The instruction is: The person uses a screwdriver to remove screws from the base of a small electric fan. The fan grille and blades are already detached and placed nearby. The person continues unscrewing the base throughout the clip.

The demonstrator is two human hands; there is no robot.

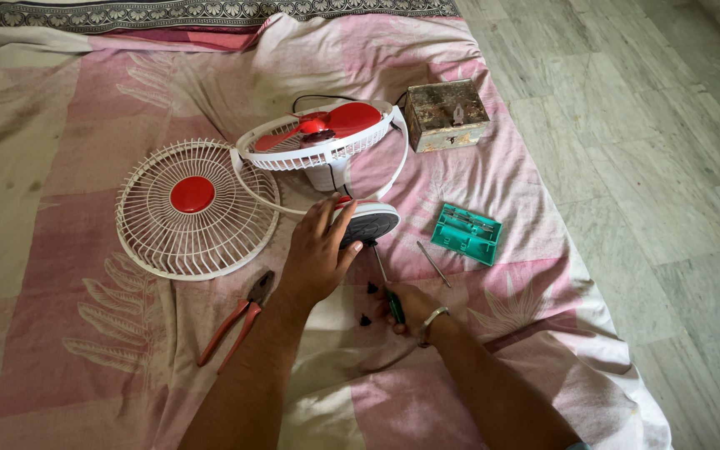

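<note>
The fan base is pressed under the left hand, fingers spread flat. Just right of the base, a screwdriver is gripped in the closed right hand, its tip apparently touching the base.

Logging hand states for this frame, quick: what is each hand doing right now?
Left hand: open, fingers resting on the fan base.
Right hand: closed, holding the green-handled screwdriver.
</note>
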